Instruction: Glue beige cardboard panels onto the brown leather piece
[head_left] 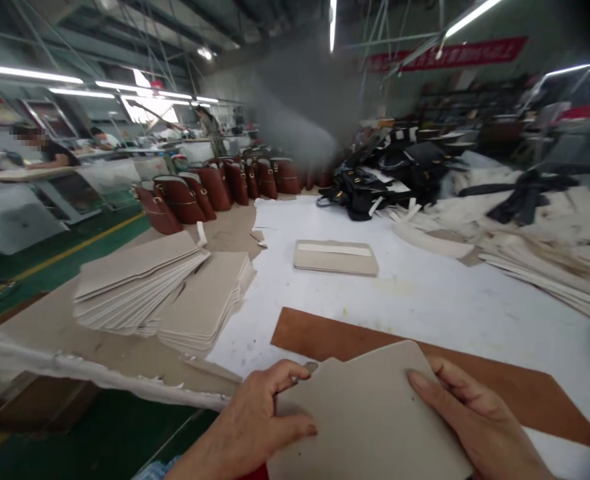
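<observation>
A beige board panel (369, 413) with rounded corners is held at the bottom of the view, over a brown leather sheet (499, 387) on the white table (425, 293). My left hand (255, 420) grips the panel's left edge, thumb on top. On its right edge rests my right hand (475, 420), fingers laid flat. A second panel edge seems to peek out under the first at the top left.
Two fanned stacks of beige panels (139, 283) (209, 300) lie at left. A small beige stack (335, 257) sits mid-table. Brown handbags (199, 190) line the back left, black bags (369, 187) the back. Cream fabric pieces (539, 253) pile at right. People work at far tables.
</observation>
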Tool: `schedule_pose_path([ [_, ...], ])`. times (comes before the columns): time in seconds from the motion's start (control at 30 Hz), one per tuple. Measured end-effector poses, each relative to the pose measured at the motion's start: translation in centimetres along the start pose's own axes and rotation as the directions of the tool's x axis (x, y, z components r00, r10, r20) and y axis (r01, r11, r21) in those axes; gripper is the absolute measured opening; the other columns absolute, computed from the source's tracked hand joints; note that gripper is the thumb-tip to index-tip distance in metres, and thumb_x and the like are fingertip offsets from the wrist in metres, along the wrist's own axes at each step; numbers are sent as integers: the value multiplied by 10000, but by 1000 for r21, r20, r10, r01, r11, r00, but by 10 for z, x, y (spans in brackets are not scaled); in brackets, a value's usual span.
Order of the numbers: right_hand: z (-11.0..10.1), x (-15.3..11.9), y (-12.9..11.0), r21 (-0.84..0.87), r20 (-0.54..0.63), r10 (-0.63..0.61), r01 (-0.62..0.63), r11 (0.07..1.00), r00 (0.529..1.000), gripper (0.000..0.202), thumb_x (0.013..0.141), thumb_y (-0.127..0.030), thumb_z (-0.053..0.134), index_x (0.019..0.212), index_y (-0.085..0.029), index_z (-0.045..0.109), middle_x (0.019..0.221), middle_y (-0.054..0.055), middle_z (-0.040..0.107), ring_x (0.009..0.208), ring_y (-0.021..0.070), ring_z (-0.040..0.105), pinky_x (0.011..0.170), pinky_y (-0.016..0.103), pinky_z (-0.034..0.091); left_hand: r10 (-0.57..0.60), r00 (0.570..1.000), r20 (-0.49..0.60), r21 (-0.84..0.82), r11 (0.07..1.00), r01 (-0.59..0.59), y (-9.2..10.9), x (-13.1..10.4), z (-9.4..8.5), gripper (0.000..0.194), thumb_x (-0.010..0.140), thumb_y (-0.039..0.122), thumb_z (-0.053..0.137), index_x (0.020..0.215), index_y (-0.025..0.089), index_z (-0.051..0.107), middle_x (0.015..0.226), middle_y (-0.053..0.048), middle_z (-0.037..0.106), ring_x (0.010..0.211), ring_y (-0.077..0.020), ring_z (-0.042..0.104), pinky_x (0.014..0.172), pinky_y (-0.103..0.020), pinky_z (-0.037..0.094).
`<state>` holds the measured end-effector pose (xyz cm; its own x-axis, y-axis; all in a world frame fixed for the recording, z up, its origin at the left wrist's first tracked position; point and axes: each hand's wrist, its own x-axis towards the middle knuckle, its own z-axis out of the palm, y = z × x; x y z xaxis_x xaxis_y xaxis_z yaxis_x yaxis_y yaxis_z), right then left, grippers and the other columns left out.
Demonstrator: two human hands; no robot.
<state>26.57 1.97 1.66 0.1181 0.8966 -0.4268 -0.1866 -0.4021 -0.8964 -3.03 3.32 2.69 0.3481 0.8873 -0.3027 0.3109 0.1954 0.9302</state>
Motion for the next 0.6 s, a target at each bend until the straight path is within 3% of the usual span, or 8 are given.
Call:
schedule_pose_path([
  [0.13, -24, 6, 8, 7, -115, -39, 40, 999, 993, 665, 773, -748, 935, 1162, -256, 716, 825, 5, 754, 606, 188, 651, 530, 253, 501, -11, 998, -69, -13, 1000, 10, -18, 4, -5, 257, 810, 304, 769, 1049, 212, 756, 848, 20, 742, 777, -189, 662, 712, -272, 473],
  [0.33, -34, 1, 18, -84, -199, -58, 42, 996, 978, 655, 816, -803, 857, 1171, -267, 729, 892, 7, 780, 646, 174, 651, 555, 237, 493, -39, 984, -175, -220, 975, 0, -24, 16, 4, 450, 815, 458, 823, 1158, 207, 674, 813, 12, 679, 749, -184, 647, 650, -271, 516],
  [0.5, -42, -4, 24, -216, -272, -167, 109, 970, 948, 566, 846, -730, 827, 1187, -286, 745, 981, 17, 808, 717, 207, 705, 602, 267, 545, -63, 956, -286, -215, 977, 0, -22, 23, 11, 515, 776, 468, 833, 1167, 223, 605, 709, 94, 551, 617, -134, 554, 492, -205, 452],
  [0.6, -54, 1, 32, -245, -267, -150, 84, 966, 952, 618, 830, -739, 833, 1234, -280, 748, 1061, 44, 821, 760, 226, 733, 617, 276, 578, -72, 950, -304, -214, 977, 6, -22, 24, 13, 522, 751, 465, 834, 1147, 218, 601, 677, 105, 556, 574, -126, 536, 465, -205, 446],
])
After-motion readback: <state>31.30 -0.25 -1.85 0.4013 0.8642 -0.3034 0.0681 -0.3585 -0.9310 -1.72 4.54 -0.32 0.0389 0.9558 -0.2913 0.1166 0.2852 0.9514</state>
